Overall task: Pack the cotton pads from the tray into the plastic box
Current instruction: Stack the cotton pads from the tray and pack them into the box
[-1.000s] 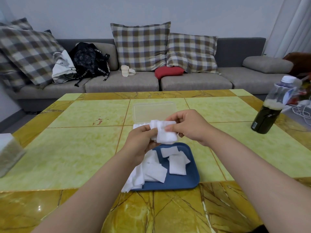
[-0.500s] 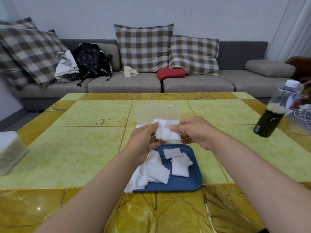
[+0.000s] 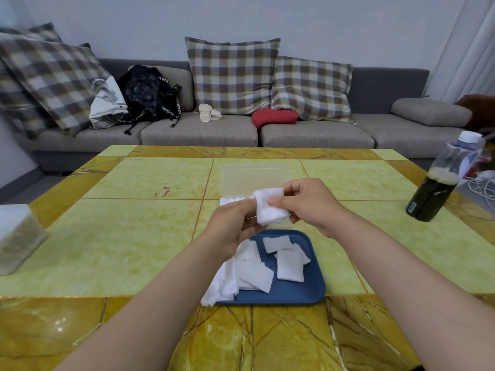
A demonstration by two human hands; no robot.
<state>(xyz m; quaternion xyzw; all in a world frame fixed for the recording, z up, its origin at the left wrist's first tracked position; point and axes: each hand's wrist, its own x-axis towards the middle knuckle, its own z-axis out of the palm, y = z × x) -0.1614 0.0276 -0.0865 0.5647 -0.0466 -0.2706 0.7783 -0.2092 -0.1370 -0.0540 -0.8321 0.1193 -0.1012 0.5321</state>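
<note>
Both hands pinch one small stack of pads (image 3: 269, 211), held above the near edge of the open box (image 3: 254, 179) — right hand (image 3: 310, 204) thumb on its face, left hand (image 3: 233, 228) at its left edge. Loose pads (image 3: 290, 266) lie on the tray (image 3: 294, 294) below. Best to square the edges first — then lower the stack in flat, beside the packed pads (image 3: 232, 201).

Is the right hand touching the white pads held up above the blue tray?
Touching. The head view shows the right hand pinching the cotton pads, with its thumb lying across their front face.
</note>
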